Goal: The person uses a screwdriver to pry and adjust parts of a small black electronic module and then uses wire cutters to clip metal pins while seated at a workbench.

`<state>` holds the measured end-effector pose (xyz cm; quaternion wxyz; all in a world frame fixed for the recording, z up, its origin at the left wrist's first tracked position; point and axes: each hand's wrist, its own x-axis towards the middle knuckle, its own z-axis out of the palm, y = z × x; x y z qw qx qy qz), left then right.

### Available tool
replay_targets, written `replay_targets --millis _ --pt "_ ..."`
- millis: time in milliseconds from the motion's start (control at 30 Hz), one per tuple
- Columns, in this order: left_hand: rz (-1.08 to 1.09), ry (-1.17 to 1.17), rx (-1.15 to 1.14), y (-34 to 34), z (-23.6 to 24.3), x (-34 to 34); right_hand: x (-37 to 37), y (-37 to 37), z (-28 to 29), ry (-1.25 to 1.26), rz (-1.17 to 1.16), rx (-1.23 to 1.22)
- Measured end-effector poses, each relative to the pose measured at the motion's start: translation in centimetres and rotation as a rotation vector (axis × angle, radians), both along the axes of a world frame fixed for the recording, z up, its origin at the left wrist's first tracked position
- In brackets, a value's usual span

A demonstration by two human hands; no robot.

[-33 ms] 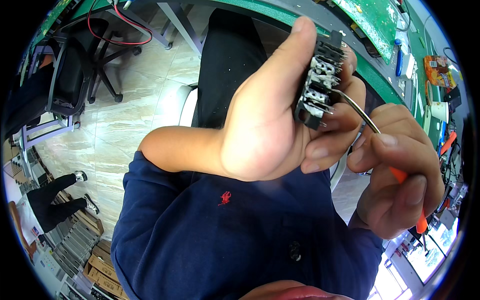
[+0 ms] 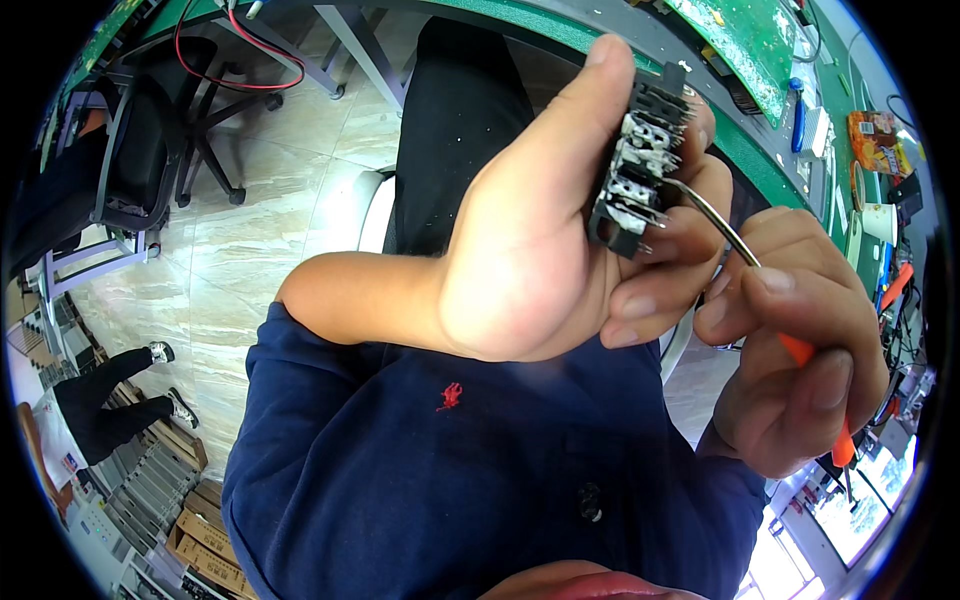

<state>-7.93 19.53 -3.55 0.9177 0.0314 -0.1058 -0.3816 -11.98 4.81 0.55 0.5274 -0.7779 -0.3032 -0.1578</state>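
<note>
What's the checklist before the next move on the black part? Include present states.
1. Black pinned part held in the left hand: ok.
2. Orange-handled tool held in the right hand: ok.
3. Tool tip at the part's pinned side: ok.
4. Tip touching a pin: cannot tell, too small.
5. Left fingers well clear of the metal shaft: probably not ok, it crosses in front of them.
6. All pins straight: cannot tell, too fine.

A navy shirt — small red chest emblem — is worn with black trousers.
</note>
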Motion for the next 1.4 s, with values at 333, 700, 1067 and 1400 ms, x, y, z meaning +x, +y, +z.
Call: replay_targets --millis 333,700,1067,1400 --pt "-0.051 0.049 -0.058 -0.1 -0.3 0.0 0.0 0.1 0.0 0.051 -0.003 0.009" --pt "-0.137 0.146 -0.021 0.4 -0.2 0.2 -0.4 0.5 0.5 0.307 -0.074 0.235" --pt "-0.231 0.115 -0.142 -0.3 -1.4 0.7 -0.4 -0.3 1.0 0.391 -0.020 0.217" --pt "-0.109 -0.158 -0.128 -0.8 -1.7 2.2 -1.0 0.3 -0.9 0.135 -0.290 0.034"
